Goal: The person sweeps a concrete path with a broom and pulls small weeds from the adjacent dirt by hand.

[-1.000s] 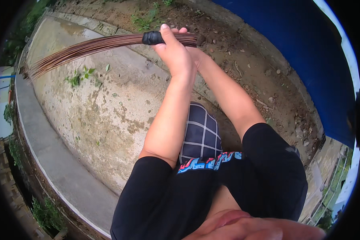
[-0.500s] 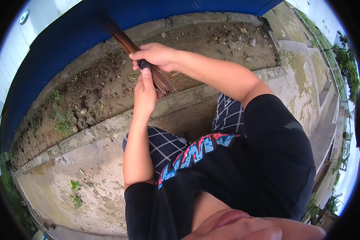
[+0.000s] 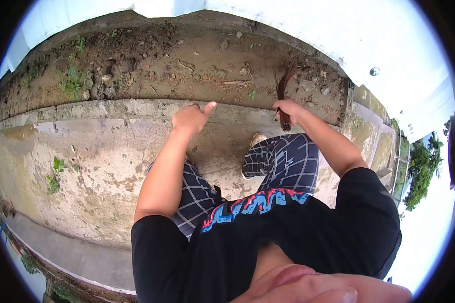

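My right hand (image 3: 289, 109) is closed round a stick broom (image 3: 283, 90), a bundle of thin brown sticks, near its blunt end. That end points back toward my knee. The far end spreads out, blurred, over the muddy strip. Well to the left of the broom, my left hand (image 3: 191, 117) hovers above the concrete edge with its thumb sticking out. Its other fingers are curled under and mostly hidden, with nothing seen in them.
A low concrete curb (image 3: 136, 107) borders a trough of wet mud (image 3: 207, 55) with stones, twigs and small weeds (image 3: 75, 83). White metal sheeting (image 3: 308, 25) rises on the far side. Stained concrete paving (image 3: 101, 171) lies on my side, with a small green plant (image 3: 55, 174).
My left hand has let go of the broom and moved down. My right hand has carried the broom to the right and down toward my knee. The view has shifted.
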Tool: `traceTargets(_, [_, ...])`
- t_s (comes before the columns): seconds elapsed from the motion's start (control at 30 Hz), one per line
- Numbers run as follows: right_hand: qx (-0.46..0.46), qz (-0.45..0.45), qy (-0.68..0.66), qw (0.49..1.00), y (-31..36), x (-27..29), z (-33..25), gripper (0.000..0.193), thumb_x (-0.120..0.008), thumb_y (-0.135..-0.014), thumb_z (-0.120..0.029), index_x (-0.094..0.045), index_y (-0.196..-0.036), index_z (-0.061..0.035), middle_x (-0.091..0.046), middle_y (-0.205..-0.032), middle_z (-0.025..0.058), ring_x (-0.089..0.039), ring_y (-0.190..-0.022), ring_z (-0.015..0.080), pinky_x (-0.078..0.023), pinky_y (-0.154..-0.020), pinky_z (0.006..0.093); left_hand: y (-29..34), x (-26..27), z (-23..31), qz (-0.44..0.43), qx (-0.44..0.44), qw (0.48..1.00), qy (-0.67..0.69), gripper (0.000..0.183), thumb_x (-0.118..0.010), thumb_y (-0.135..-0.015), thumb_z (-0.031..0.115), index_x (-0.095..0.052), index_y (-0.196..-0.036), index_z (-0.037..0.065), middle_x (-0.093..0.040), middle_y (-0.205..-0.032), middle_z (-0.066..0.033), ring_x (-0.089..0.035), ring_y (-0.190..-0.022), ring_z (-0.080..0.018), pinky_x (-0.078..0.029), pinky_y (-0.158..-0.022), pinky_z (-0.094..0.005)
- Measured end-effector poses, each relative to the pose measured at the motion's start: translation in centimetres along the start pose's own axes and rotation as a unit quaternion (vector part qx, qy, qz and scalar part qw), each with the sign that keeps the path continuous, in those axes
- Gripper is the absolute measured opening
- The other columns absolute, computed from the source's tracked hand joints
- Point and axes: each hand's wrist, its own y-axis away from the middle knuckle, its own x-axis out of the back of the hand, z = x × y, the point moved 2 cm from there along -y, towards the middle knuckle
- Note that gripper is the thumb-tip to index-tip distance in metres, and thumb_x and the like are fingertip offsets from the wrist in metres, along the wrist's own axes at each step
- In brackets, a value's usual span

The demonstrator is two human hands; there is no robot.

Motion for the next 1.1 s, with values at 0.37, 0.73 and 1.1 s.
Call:
traceTargets(0.37, [0.149,-0.124,0.119,0.974,20.9,-5.2,3.6,0.047,-0.067,-0.082,-0.025,-0.052,-0.120,-0.0021,-0.055,-0.069,0.0023,-0.053,-0.052,0.0088,-0.044,-0.045,0.0242,16.0,-9.3,-7.2,0.166,0.258,0.919,0.246,0.049,-0.042,-0.092,0.049,-0.057,-0.114,0.008,-0.062,-0.104,-0.0176,-0.058,-0.098,-0.0384,-0.048,-0.084,-0.0463])
traceTargets(0.73, [0.070,-0.140,0.186,0.970,15.4,-18.2,3.1,0.025,-0.055,-0.080,0.000,-0.045,-0.102,-0.0025,-0.051,-0.060,0.0062,-0.049,-0.043,0.0144,-0.042,-0.039,0.0291,36.5,-14.2,-3.6,-0.090,0.411,0.864,0.278,0.104,-0.057,-0.067,0.075,-0.020,-0.147,0.018,-0.025,-0.144,-0.0240,-0.050,-0.112,-0.0475,-0.046,-0.090,-0.0489])
traceTargets(1.1, [0.142,-0.140,0.130,0.971,31.8,-32.5,6.7,0.041,-0.063,-0.088,-0.021,-0.043,-0.121,-0.0097,-0.048,-0.066,0.0012,-0.048,-0.047,0.0109,-0.042,-0.039,0.0264,38.5,-13.0,-8.8,-0.124,0.378,0.853,0.337,0.102,-0.050,-0.070,0.078,-0.027,-0.144,0.012,-0.041,-0.131,-0.0202,-0.056,-0.109,-0.0379,-0.047,-0.089,-0.0420])
